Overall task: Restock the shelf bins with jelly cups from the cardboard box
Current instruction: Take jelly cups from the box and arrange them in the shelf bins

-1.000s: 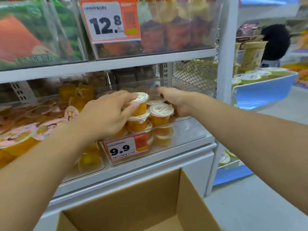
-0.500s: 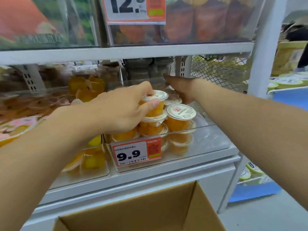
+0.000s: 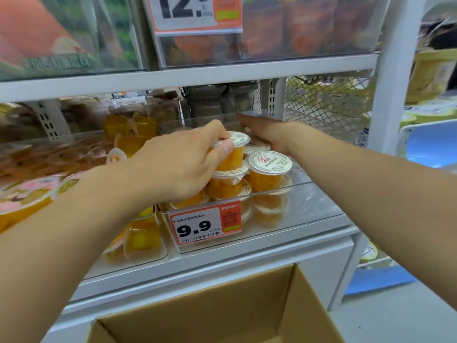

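A clear plastic shelf bin [image 3: 304, 184] with a 9.9 price tag [image 3: 205, 225] holds several stacked orange jelly cups with white lids. My left hand [image 3: 178, 164] grips the topmost jelly cup [image 3: 235, 152] by its rim, thumb on the front, on top of the stack. Beside it stands another lidded cup [image 3: 268, 169]. My right hand [image 3: 264, 133] reaches deeper into the bin behind the cups; its fingers point left and are partly hidden. The open cardboard box [image 3: 222, 308] sits below the shelf at the bottom of the view.
A second clear bin [image 3: 146, 233] of yellow fruit cups stands to the left. Above, an upper shelf [image 3: 188, 78] carries bins with a 12.8 tag [image 3: 195, 13]. A white upright post [image 3: 390, 78] and wire mesh [image 3: 326, 100] bound the right side.
The view has drifted so the shelf sits lower and more to the right. My left hand keeps hold of the top cup; my right hand has reached slightly farther back in the bin.
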